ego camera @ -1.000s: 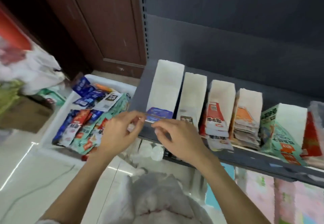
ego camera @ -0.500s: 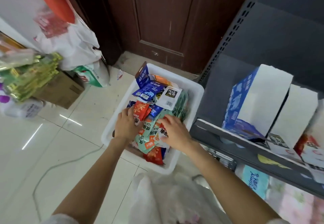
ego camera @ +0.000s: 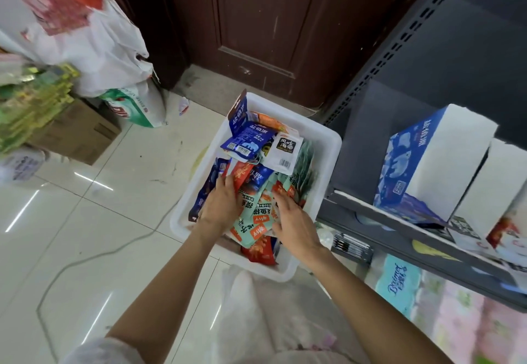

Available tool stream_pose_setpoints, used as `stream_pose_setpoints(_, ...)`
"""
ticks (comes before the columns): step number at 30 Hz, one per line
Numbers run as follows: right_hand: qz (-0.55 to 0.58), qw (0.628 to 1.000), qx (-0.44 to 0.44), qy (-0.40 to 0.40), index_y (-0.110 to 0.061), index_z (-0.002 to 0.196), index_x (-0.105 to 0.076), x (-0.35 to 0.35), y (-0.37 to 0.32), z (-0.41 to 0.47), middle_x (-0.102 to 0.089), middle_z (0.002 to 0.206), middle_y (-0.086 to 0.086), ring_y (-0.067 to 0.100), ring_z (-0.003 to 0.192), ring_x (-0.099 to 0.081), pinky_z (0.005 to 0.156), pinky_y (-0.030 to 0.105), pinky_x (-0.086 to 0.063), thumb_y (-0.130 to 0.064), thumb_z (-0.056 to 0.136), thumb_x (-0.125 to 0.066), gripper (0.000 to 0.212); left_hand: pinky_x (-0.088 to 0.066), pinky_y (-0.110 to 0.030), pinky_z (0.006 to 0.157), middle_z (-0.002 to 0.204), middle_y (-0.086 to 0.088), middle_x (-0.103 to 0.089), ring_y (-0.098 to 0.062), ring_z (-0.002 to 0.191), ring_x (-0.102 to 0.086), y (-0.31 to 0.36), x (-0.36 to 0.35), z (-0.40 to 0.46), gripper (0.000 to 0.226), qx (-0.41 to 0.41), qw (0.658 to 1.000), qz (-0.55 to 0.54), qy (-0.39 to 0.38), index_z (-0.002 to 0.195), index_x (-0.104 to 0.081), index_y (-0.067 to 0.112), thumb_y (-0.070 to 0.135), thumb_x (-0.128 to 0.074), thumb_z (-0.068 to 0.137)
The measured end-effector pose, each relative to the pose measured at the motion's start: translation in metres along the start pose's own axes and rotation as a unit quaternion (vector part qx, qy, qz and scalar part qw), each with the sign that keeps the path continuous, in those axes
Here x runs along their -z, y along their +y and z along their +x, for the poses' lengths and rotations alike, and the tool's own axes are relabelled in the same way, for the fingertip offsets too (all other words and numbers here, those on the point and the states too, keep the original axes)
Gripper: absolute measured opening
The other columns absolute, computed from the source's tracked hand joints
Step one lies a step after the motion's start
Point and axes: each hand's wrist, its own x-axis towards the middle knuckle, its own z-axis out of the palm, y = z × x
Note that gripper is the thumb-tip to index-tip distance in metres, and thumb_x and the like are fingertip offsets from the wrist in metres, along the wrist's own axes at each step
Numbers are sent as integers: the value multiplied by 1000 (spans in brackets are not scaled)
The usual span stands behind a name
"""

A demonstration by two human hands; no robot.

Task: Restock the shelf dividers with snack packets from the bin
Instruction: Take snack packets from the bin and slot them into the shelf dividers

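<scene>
Packets of teal, red and blue foil (ego camera: 253,207) lie heaped in the white plastic bin (ego camera: 328,147) on the floor, long axes running near to far, directly under our hands. Left hand (ego camera: 219,207) and right hand (ego camera: 293,221) rest flat-fingered on them, holding nothing we can see. White cardboard shelf dividers (ego camera: 445,164) stand right.

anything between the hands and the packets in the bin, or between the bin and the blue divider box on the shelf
Nothing visible. The left hand and right hand already rest on the snack packets in the open-topped white bin. The blue divider box stands to the bin's right, on the shelf, with open space between them.
</scene>
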Motion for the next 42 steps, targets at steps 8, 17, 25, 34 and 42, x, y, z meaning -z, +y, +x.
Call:
stream_pose_setpoints(8,-23,963,29,268,-11,107,-68,51,-1,-19,-69,66,0,12,44,-61,39,24,-50,-21,93,-56,21,-52,-36,75,115,-9,-65,-27,93,-65,-8,33,-24,49,-19,999,16,28,144,-31,17,23,-46,98)
stream_pose_setpoints(17,172,913,176,325,-28,130,-50,86,-30,-39,-50,135,-9,6,130,-39,109,24,-36,-28,99,-42,32,-53,-43,85,107,-6,-71,-24,92,-70,29,55,-66,32,118,762,-636,-30,125,-54,16,28,-53,95)
stream_pose_setpoints(25,159,961,130,185,-29,138,-45,65,-13,-67,-23,155,1,15,146,-10,108,38,-39,-13,91,-51,50,-55,-35,81,116,-10,-67,-23,103,-66,79,56,-72,43,53,667,-731,-134,127,-54,11,38,-49,93)
stream_pose_setpoints(34,455,846,-89,264,-40,123,-41,95,-2,-107,-51,127,-14,-3,114,-50,90,16,-45,-43,83,-68,48,-57,-37,78,111,-9,-69,-25,98,-69,129,49,-91,38,34,731,-675,-98,120,-55,12,4,-64,85)
stream_pose_setpoints(42,650,672,-180,305,-16,101,-60,116,54,-152,-72,90,-6,8,83,-69,65,19,-52,-3,77,-74,31,-51,-42,90,109,2,-71,-13,98,-68,210,23,-126,39,-81,796,-579,-153,122,-57,22,15,-64,85)
